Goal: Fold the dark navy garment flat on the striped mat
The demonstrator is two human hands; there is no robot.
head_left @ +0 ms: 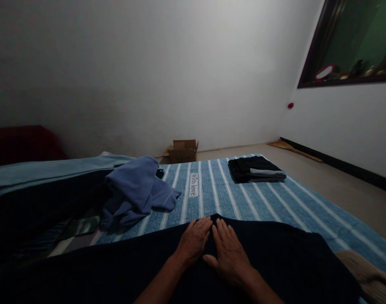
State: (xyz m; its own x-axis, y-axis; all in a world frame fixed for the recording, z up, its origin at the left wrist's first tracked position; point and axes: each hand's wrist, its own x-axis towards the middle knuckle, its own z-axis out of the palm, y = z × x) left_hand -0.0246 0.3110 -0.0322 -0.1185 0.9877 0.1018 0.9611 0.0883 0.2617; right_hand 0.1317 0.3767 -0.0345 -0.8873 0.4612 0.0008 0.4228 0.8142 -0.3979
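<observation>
A dark navy garment [275, 249], its exact kind not clear, lies spread across the near side of the bed. My left hand [194, 240] rests flat on it near its far edge, fingers stretched out. Close beside it, my right hand [228, 250] also presses flat on the cloth, thumb apart from the fingers. The fingertips of both hands nearly meet. Beyond them is a blue striped bed sheet [208, 202] with a "With love" label [193, 185].
A crumpled blue-purple garment [136, 190] lies to the left, by dark and light-blue clothes [53, 169]. Folded dark clothes [254, 169] sit at the far right of the bed. Behind stands an open cardboard box [183, 151]. Brown knitted cloth [366, 270] is at right.
</observation>
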